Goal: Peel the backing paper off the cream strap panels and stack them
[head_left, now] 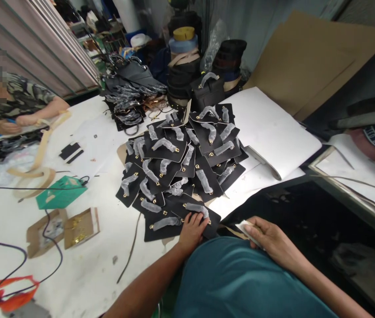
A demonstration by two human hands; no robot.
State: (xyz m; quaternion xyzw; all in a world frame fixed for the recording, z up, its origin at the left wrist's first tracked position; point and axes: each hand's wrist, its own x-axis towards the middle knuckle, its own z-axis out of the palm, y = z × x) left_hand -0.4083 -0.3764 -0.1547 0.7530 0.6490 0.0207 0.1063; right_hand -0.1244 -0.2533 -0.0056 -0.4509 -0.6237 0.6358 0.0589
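A heap of black flat panels (pixel 170 168), each with a handle in clear plastic wrap and gold-coloured fittings, covers the middle of the white table (pixel 107 247). On the nearest black panel (pixel 177 204) rests my left hand (pixel 193 227), fingers spread, their tips touching its wrapped handle (pixel 196 208). To the right, off the table's front edge, my right hand (pixel 268 236) pinches a small whitish folded piece (pixel 247 230) between thumb and fingers. It looks like cloth or a pad; the far part is hidden in the palm.
Left on the table are a green box (pixel 62 192) with a cable, an open carton (pixel 81 227) of gold-coloured parts, and a tape roll (pixel 35 181). Black bags (pixel 130 84) pile up behind. A co-worker's hands (pixel 24 121) are at far left. White sheeting (pixel 273 132) lies right.
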